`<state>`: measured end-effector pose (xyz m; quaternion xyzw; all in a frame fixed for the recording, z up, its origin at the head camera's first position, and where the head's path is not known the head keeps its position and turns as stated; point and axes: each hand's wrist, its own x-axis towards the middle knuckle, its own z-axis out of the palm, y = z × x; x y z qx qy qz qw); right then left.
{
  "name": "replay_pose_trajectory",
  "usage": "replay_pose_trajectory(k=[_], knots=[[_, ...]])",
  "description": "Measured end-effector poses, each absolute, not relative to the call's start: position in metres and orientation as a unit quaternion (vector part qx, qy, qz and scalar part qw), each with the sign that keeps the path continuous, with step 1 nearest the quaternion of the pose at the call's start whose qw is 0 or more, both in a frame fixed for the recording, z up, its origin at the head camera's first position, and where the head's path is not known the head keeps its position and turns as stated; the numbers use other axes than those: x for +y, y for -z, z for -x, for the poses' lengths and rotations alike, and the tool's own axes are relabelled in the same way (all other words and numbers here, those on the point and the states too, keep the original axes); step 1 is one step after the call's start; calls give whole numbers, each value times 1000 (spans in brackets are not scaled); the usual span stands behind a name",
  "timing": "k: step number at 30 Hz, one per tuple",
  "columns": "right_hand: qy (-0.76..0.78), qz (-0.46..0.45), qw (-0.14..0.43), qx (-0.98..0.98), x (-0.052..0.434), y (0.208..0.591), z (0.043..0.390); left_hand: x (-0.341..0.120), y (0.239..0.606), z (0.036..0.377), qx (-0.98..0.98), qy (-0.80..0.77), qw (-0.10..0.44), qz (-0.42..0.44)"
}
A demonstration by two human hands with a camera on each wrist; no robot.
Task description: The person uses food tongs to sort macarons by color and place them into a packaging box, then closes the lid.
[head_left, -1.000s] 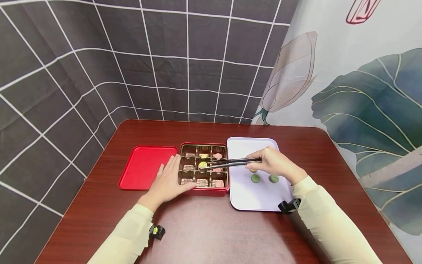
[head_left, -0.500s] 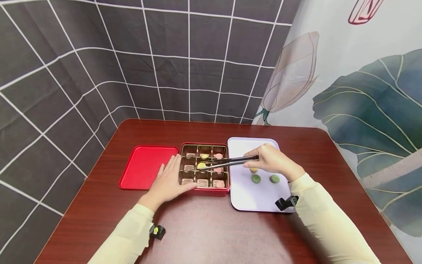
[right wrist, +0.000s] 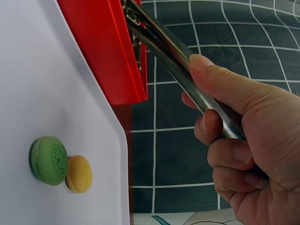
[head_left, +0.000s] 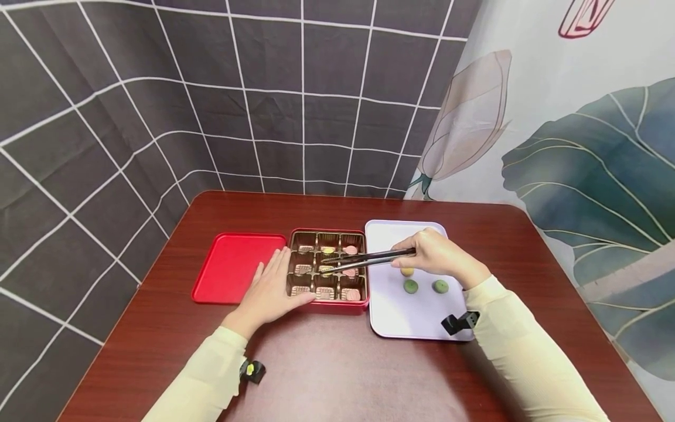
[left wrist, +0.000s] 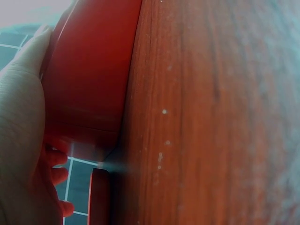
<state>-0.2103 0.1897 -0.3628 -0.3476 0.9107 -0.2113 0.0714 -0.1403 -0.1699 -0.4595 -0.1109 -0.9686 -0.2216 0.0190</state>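
1. Both hands are at work near the middle of the desk: the right hand grips a pair of metal tongs, thumb on the upper arm and fingers curled under the lower one, while the left hand lies flat with straight fingers against the left side of the red box.
2. The tong tips reach into the box's middle compartment, at a small yellow sweet; whether they touch it cannot be told.
3. The box stands between its red lid and a white tray, which lies toward the desk's right edge.
4. On the tray sit two green sweets and, with a yellow one just behind them, partly under the right hand.
5. To do this well, a light, even squeeze looks wise, since such soft pieces probably dent easily.
6. Keeping the flat hand braced against the box should stop it sliding while the tongs work inside the narrow compartment.
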Motion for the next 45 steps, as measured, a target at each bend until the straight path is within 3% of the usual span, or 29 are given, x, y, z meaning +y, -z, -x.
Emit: replay_pose_trajectory(k=[19, 35, 45], knots=[[274, 322, 9, 906, 214, 373, 204, -168, 458, 140, -968, 221, 25, 119], [312, 175, 5, 934, 292, 395, 170, -168, 456, 139, -968, 222, 13, 114], [283, 129, -8, 950, 337, 392, 150, -169, 457, 139, -968, 223, 20, 115]])
